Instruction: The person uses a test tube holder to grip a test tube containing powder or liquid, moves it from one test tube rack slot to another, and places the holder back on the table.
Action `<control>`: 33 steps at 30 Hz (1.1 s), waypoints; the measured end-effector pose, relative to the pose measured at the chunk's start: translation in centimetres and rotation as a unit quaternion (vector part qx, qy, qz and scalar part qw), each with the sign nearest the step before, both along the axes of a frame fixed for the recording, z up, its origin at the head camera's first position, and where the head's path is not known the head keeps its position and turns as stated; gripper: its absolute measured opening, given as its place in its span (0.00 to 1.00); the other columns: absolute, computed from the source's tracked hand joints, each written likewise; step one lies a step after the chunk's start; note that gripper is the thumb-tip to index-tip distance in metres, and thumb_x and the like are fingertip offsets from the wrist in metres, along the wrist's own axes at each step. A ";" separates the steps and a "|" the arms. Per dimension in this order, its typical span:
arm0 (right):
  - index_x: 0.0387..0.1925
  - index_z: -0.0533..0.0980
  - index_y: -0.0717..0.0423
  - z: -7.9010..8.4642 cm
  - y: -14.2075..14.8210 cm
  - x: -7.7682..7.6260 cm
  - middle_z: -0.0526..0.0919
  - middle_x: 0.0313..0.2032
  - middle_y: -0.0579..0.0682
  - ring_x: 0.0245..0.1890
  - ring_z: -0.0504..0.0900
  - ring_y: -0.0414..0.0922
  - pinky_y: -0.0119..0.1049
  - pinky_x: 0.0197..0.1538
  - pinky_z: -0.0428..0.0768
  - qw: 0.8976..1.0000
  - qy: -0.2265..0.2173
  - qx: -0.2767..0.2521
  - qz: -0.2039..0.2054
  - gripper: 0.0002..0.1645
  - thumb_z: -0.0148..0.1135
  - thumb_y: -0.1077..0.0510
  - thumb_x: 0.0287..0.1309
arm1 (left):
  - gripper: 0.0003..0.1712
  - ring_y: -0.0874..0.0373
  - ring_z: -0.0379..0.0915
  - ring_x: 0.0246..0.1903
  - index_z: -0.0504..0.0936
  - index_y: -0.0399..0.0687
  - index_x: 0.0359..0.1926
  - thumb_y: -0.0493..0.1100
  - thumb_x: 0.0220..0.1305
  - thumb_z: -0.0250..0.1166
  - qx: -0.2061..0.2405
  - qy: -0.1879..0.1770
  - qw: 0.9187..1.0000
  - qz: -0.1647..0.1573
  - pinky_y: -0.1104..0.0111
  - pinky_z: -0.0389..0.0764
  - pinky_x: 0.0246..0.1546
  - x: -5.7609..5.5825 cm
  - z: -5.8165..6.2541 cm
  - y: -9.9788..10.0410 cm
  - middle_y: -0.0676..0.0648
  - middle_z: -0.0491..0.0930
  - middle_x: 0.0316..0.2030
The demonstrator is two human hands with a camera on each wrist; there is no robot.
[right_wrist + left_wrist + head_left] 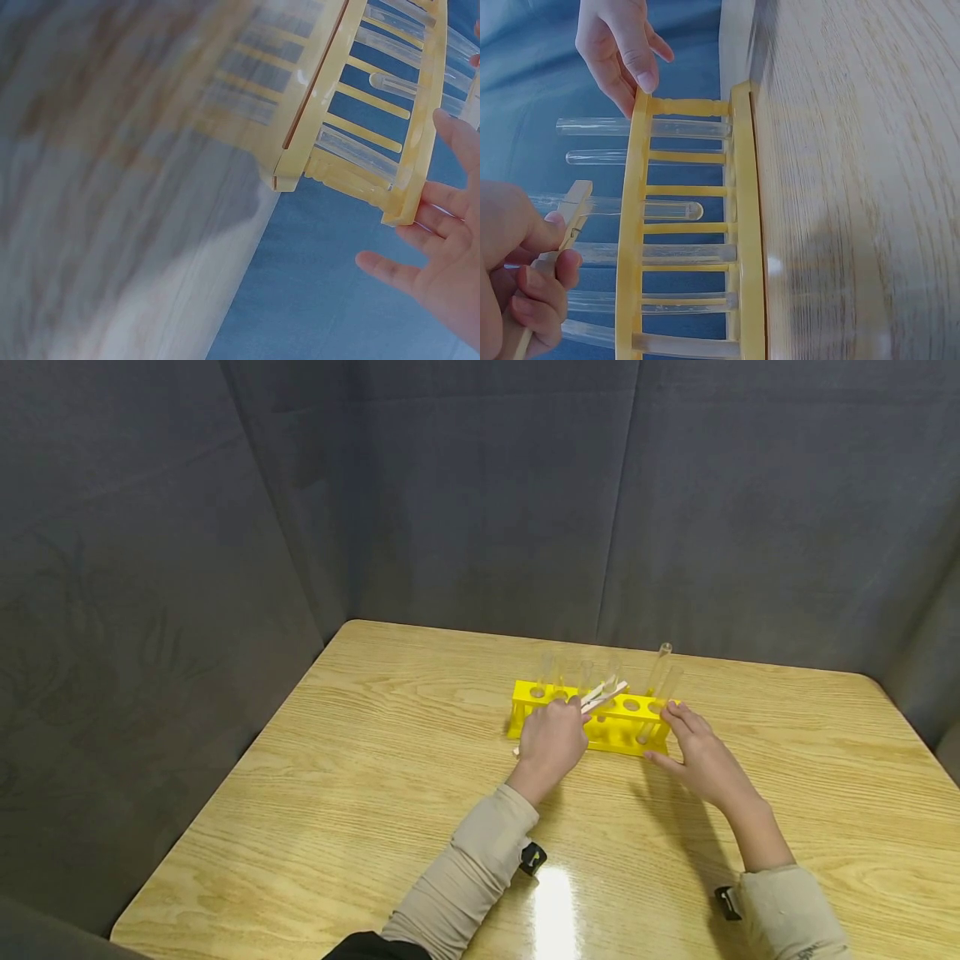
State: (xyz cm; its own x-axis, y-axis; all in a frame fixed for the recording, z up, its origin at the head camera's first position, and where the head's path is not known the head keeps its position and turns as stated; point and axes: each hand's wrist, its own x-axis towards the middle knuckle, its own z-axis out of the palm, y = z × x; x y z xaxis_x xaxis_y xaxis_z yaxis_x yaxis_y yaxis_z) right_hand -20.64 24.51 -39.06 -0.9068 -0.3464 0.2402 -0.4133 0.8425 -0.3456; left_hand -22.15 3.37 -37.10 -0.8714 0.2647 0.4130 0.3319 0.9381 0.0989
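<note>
My left hand (553,739) grips a wooden test tube clamp (574,206) with the fingers curled round its handles. The clamp's jaws are around a clear test tube (671,210), whose rounded bottom hangs above the base of the yellow test tube rack (618,743). That tube passes through a hole in the rack's top plate. My right hand (708,764) touches the right end of the top plate with its fingers extended, the palm side showing in the right wrist view. Other clear test tubes (686,255) stand in the rack on both sides of the clamped one.
The rack stands on a wood-grain table (360,793), near its far edge. A grey curtain (480,510) hangs behind and to the left. One tube (660,667) at the rack's right end leans and stands taller in the head view.
</note>
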 end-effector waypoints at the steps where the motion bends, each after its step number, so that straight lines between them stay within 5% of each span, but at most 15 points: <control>1: 0.59 0.58 0.73 0.0 0.0 0.0 0.56 0.60 0.70 0.61 0.51 0.63 0.59 0.54 0.57 1.000 0.000 0.000 0.000 0.41 0.63 0.53 0.51 | 0.12 0.62 0.62 0.10 0.81 0.46 0.32 0.49 0.61 0.57 0.000 0.000 1.000 0.000 0.73 0.62 0.08 0.0 0.0 0.0 0.51 0.72 0.17; 33: 0.58 0.58 0.75 -0.3 0.1 -0.1 0.57 0.59 0.70 0.61 0.52 0.64 0.59 0.54 0.57 1.000 0.007 -0.003 0.001 0.41 0.64 0.54 0.50 | 0.13 0.61 0.65 0.12 0.80 0.46 0.33 0.50 0.61 0.56 0.003 -0.019 1.000 -0.002 0.72 0.63 0.10 -0.2 -0.6 0.0 0.51 0.72 0.18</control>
